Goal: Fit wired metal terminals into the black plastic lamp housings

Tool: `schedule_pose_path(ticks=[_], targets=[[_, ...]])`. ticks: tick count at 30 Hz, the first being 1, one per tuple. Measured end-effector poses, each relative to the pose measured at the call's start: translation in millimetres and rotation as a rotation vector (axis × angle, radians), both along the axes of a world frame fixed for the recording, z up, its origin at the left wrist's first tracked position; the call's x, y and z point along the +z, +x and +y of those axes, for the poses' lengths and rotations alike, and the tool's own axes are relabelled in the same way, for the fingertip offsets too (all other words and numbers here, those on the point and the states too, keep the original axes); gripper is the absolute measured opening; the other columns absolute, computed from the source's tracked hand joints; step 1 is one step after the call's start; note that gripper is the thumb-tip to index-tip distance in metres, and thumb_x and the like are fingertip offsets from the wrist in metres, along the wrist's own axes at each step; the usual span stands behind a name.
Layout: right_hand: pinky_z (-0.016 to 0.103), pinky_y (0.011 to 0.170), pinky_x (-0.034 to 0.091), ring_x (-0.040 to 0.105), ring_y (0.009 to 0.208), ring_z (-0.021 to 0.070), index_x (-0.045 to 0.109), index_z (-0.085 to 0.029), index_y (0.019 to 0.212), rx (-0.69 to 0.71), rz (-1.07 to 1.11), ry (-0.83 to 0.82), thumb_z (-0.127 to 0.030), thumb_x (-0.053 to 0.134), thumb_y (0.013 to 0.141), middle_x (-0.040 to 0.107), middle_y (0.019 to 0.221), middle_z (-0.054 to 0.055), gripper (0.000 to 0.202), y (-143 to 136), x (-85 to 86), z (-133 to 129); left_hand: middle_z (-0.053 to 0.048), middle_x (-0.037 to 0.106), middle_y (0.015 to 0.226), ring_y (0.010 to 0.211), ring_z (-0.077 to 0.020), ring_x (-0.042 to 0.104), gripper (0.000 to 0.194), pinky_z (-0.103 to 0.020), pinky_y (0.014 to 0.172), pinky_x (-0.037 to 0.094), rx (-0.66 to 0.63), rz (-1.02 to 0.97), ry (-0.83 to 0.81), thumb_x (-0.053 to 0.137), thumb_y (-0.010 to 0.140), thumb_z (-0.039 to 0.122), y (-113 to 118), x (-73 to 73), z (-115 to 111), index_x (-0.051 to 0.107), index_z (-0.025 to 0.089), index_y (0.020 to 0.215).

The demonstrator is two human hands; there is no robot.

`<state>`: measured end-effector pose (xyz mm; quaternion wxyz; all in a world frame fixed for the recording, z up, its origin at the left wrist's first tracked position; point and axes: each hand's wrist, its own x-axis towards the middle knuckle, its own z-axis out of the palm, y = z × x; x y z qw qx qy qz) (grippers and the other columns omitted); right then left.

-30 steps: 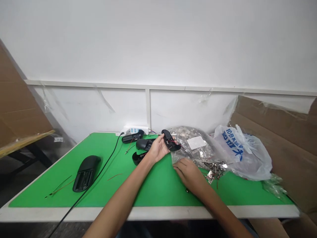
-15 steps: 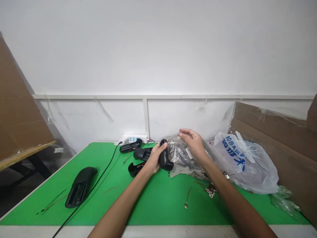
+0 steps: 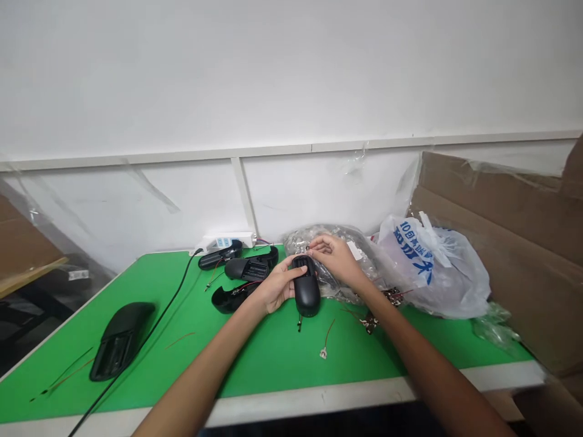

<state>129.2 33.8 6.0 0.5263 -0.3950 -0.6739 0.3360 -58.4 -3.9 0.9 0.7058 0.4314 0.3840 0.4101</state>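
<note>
A black rounded plastic housing (image 3: 308, 294) with a battery compartment at its far end is gripped by my left hand (image 3: 279, 285), thumb across the top. A short wire with a small dark tip (image 3: 299, 323) shows below its near end. Just above the far end, my right hand (image 3: 334, 258) pinches a tiny metal piece (image 3: 308, 247); its exact shape is too small to tell. Whether that piece touches the housing I cannot tell. Behind the right hand lies a clear plastic bag (image 3: 296, 238) full of small parts.
Several similar black housings (image 3: 246, 269) lie left of my hands; another housing (image 3: 121, 343) sits farther left beside a black cable (image 3: 168, 325). A power strip (image 3: 241, 239) stands by the wall. Loose wired metal tabs (image 3: 323, 352), a white bag (image 3: 449, 285) and cardboard (image 3: 483, 243) are right.
My right hand has come down and left to the housing's far end. The housing has turned so its battery compartment faces up. The camera view has shifted.
</note>
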Motion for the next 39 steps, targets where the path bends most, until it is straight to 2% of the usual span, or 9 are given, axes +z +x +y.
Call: schedule_pose_path(ticks=[3, 7, 11, 18, 24, 29, 34, 39], targets=[[0.035, 0.086, 0.058, 0.073, 0.089, 0.0187, 0.075, -0.021, 0.094, 0.009, -0.062, 0.04, -0.017, 0.069, 0.087, 0.078, 0.093, 0.004, 0.01, -1, -0.3, -6, -0.011, 0.078, 0.101, 0.067, -0.0172, 0.074, 0.049, -0.026, 0.057, 0.061, -0.019, -0.002, -0.031, 0.079, 0.086, 0.038, -3, -4.9, 5, 0.062, 0.019, 0.127], [0.033, 0.08, 0.055, 0.071, 0.088, 0.0187, 0.076, -0.022, 0.095, -0.014, -0.16, 0.119, -0.014, 0.067, 0.09, 0.078, 0.094, 0.003, 0.013, -5, -1.9, -15, -0.01, 0.077, 0.087, 0.054, -0.016, 0.069, 0.04, -0.026, 0.053, 0.058, -0.026, -0.035, -0.112, 0.064, 0.096, 0.048, -5, -12.5, 12, 0.063, 0.016, 0.12], [0.032, 0.083, 0.052, 0.069, 0.091, 0.0191, 0.076, -0.021, 0.088, -0.041, -0.271, 0.219, -0.01, 0.07, 0.088, 0.076, 0.093, 0.004, 0.013, -7, -4.5, -16, -0.006, 0.075, 0.077, 0.051, -0.015, 0.067, 0.032, -0.025, 0.052, 0.056, 0.013, -0.057, -0.109, 0.063, 0.098, 0.046, -3, -19.8, 14, 0.065, 0.017, 0.111], [0.03, 0.077, 0.051, 0.069, 0.084, 0.018, 0.076, -0.019, 0.092, -0.07, -0.264, 0.173, -0.007, 0.068, 0.089, 0.077, 0.093, 0.005, 0.015, -8, -6.1, -16, -0.003, 0.075, 0.086, 0.063, -0.0129, 0.068, 0.02, -0.021, 0.056, 0.054, 0.16, -0.103, 0.001, 0.074, 0.089, 0.029, 5, -21.6, 11, 0.068, 0.018, 0.104], [0.03, 0.078, 0.051, 0.071, 0.089, 0.0188, 0.076, -0.019, 0.092, -0.074, -0.302, 0.177, -0.008, 0.068, 0.09, 0.078, 0.094, 0.005, 0.014, -7, -8.6, -18, -0.003, 0.075, 0.09, 0.065, -0.0127, 0.066, 0.024, -0.021, 0.055, 0.053, 0.18, -0.096, 0.018, 0.075, 0.089, 0.032, 7, -20.0, 10, 0.07, 0.018, 0.108], [0.032, 0.083, 0.051, 0.071, 0.093, 0.0199, 0.076, -0.02, 0.094, -0.076, -0.351, 0.247, -0.009, 0.068, 0.091, 0.077, 0.096, 0.005, 0.014, -8, -14.5, -17, -0.004, 0.076, 0.089, 0.065, -0.0143, 0.065, 0.034, -0.022, 0.054, 0.05, 0.18, -0.069, 0.008, 0.08, 0.084, 0.043, 8, -19.8, 10, 0.07, 0.019, 0.106], [0.032, 0.081, 0.05, 0.07, 0.091, 0.0204, 0.076, -0.019, 0.092, -0.086, -0.372, 0.253, -0.007, 0.069, 0.089, 0.076, 0.093, 0.005, 0.014, -10, -16.5, -16, -0.005, 0.076, 0.093, 0.078, -0.0165, 0.067, 0.048, -0.024, 0.067, 0.052, 0.181, -0.076, 0.08, 0.09, 0.072, 0.05, 9, -23.1, 9, 0.072, 0.017, 0.103], [0.032, 0.082, 0.05, 0.069, 0.091, 0.0204, 0.075, -0.018, 0.09, -0.068, -0.391, 0.264, -0.005, 0.069, 0.087, 0.075, 0.092, 0.005, 0.014, -9, -14.1, -18, -0.004, 0.075, 0.091, 0.086, -0.0178, 0.066, 0.053, -0.024, 0.074, 0.049, 0.213, -0.074, 0.146, 0.092, 0.066, 0.054, 10, -26.5, 9, 0.075, 0.016, 0.098]])
